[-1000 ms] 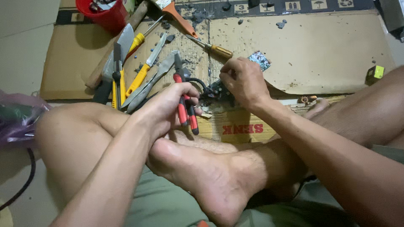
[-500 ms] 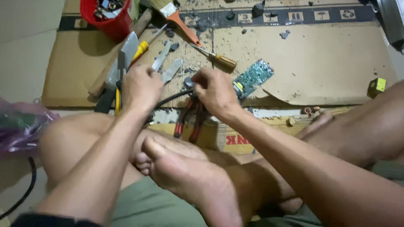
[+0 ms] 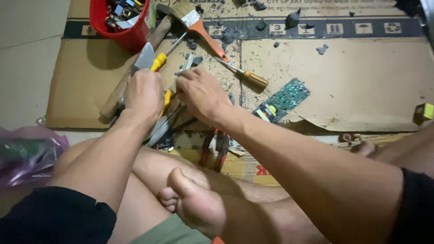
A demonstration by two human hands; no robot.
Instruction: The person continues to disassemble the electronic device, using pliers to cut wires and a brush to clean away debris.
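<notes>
Left hand [image 3: 143, 92] is curling, knuckles up, over a heap of hand tools on the cardboard sheet [image 3: 361, 86]; its fingers are closed around something in the heap, but what exactly they are clasping cannot be told. Right hand [image 3: 201, 92] is lying just beside it, fingers bent down onto the same heap and touching a yellow-handled tool [image 3: 166, 101] that is showing between the two hands; whether it is gripping that tool cannot be told. A yellow-handled screwdriver [image 3: 159, 61] and a flat metal blade [image 3: 145, 56] are projecting from the heap just beyond the left hand. Red-handled pliers [image 3: 216, 147] are lying below the right wrist, near the crossed legs. A wooden-handled screwdriver [image 3: 246, 77] and a green circuit board [image 3: 282, 100] are lying to the right of the right hand. A paintbrush [image 3: 199, 25] and a red bucket [image 3: 118, 25] are standing farther off, along the far edge. A purple plastic bag [image 3: 27, 153] is resting at the left.
</notes>
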